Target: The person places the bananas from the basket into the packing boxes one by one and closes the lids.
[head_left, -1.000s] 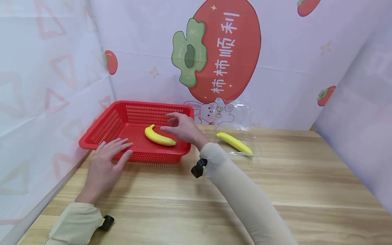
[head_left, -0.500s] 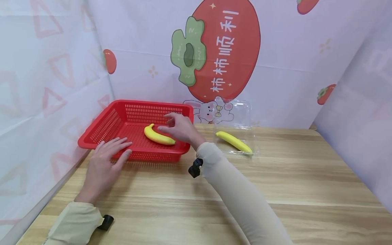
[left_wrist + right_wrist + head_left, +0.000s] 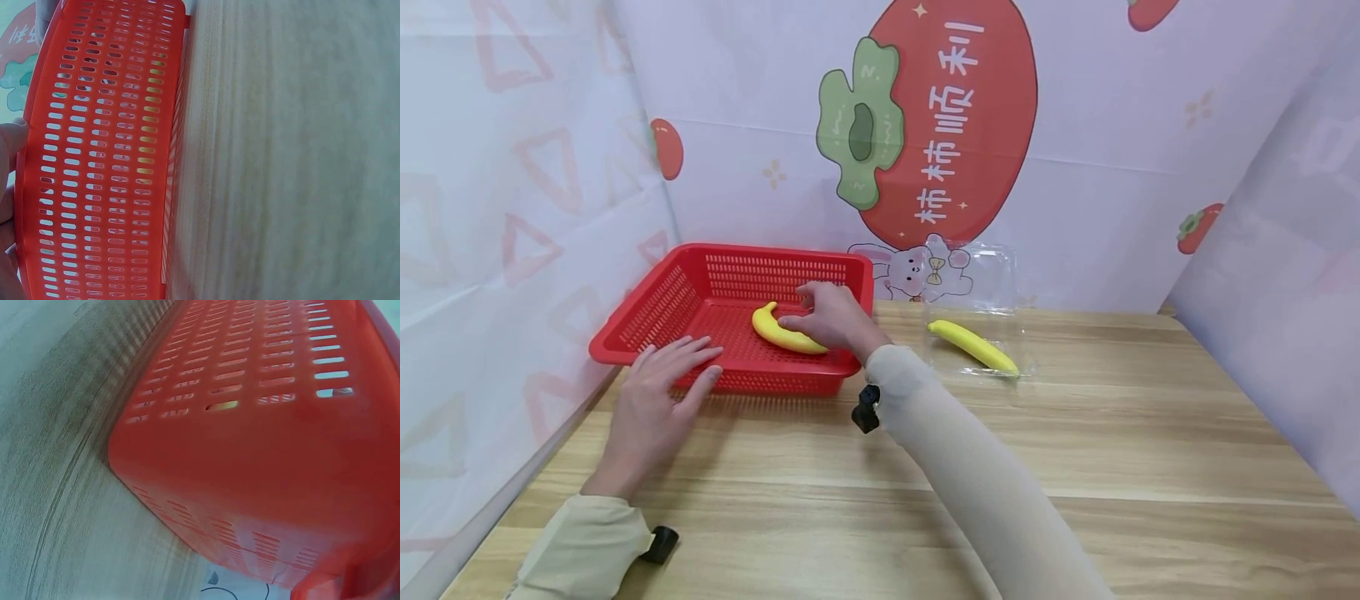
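A yellow banana [image 3: 775, 332] lies inside the red plastic basket [image 3: 752, 367] at the back left. Over the basket's right part is my right hand [image 3: 835, 315], its thumb overlapping the banana in the head view; whether it touches cannot be told. No fingers are curled round the fruit. My left hand [image 3: 658, 400] is at the basket's near left rim, fingers extended over it. Part of that hand's fingers [image 3: 11, 134] shows beside the rim in the left wrist view. Only the basket's outside corner [image 3: 250, 456] fills the right wrist view.
Right of the basket, a clear plastic box [image 3: 977, 283] stands with its lid raised, and a straighter yellow banana-like piece [image 3: 973, 347] lies in it. Printed cloth walls [image 3: 1112, 208] enclose the wooden table [image 3: 1075, 433] at the back and both sides.
My right hand has moved slightly left and lower, closer to the banana, and now overlaps it. The left hand has stayed at the rim.
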`<state>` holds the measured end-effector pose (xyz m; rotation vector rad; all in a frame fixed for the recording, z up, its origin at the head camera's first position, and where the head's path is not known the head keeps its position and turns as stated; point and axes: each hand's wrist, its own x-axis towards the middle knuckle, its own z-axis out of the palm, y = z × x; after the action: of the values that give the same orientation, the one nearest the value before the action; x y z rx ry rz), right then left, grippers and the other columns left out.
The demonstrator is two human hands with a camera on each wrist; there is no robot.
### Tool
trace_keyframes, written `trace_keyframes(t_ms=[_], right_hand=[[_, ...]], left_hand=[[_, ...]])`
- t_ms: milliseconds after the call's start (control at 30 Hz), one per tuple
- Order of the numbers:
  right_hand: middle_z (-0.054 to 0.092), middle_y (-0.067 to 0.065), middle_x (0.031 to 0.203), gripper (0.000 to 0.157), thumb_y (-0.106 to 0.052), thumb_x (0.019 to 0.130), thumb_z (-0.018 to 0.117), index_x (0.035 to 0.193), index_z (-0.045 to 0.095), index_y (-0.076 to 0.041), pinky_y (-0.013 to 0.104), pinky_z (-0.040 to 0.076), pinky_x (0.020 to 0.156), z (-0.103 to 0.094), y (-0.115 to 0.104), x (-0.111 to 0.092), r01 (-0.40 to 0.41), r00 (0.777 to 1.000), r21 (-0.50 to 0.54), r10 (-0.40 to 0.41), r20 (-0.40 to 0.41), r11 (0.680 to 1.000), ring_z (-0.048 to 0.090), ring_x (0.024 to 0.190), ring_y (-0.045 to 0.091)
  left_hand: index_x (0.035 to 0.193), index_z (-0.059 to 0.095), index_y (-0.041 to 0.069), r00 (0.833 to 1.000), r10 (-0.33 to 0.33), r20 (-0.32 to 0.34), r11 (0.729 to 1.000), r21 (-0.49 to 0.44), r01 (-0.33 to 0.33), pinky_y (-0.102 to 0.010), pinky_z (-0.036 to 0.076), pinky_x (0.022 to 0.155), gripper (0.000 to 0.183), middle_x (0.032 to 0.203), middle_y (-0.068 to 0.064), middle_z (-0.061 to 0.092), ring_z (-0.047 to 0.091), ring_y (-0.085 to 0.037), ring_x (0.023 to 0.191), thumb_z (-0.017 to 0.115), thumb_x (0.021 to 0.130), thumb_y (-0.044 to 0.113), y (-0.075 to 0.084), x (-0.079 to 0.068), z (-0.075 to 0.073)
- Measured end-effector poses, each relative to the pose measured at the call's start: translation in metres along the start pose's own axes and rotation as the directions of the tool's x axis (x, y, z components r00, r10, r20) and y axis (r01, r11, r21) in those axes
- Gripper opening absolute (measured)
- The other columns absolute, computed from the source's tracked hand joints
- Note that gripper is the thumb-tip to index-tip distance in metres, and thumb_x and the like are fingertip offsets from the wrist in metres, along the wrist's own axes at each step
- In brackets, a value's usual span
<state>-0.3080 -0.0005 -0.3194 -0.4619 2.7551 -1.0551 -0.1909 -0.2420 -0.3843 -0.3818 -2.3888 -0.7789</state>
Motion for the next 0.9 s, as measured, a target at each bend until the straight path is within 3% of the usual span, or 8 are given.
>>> trace_keyframes(t_ms=[400, 600, 900], right_hand=[[0.069, 0.007, 0.139, 0.065, -0.043, 0.095, 0.078, 0.15, 0.059, -0.013, 0.032, 0.061, 0.095, 0.016, -0.008, 0.014, -0.033, 0.999, 0.016, 0.034, -0.012, 0.999, 0.062, 0.118, 0.019], [0.069, 0.003, 0.136, 0.066, -0.043, 0.093, 0.081, 0.149, 0.06, -0.016, 0.034, 0.061, 0.101, 0.021, -0.008, 0.017, -0.097, 0.995, 0.058, 0.095, 0.035, 0.994, 0.062, 0.12, 0.019], [0.067, 0.002, 0.137, 0.068, -0.044, 0.092, 0.081, 0.15, 0.059, -0.017, 0.034, 0.06, 0.102, 0.022, -0.006, 0.022, -0.118, 0.992, 0.011, 0.117, 0.055, 0.993, 0.06, 0.12, 0.018]], left_hand=[[0.135, 0.074, 0.017, 1.0, -0.011, 0.001, 1.0, 0.008, 0.011, -0.061, 0.025, 0.133, 0.035, 0.143, -0.014, 0.07, 0.059, -0.042, 0.138, 0.075, 0.1, 0.023, -0.004, -0.003, -0.003], [0.135, 0.074, 0.016, 1.0, -0.007, 0.012, 1.0, 0.013, 0.007, -0.062, 0.028, 0.131, 0.036, 0.143, -0.014, 0.07, 0.059, -0.042, 0.139, 0.075, 0.099, 0.023, -0.001, 0.0, -0.002], [0.136, 0.073, 0.017, 0.999, -0.027, 0.023, 1.0, 0.013, 0.027, -0.064, 0.027, 0.131, 0.037, 0.144, -0.015, 0.069, 0.058, -0.042, 0.14, 0.075, 0.1, 0.025, 0.001, 0.002, -0.002]])
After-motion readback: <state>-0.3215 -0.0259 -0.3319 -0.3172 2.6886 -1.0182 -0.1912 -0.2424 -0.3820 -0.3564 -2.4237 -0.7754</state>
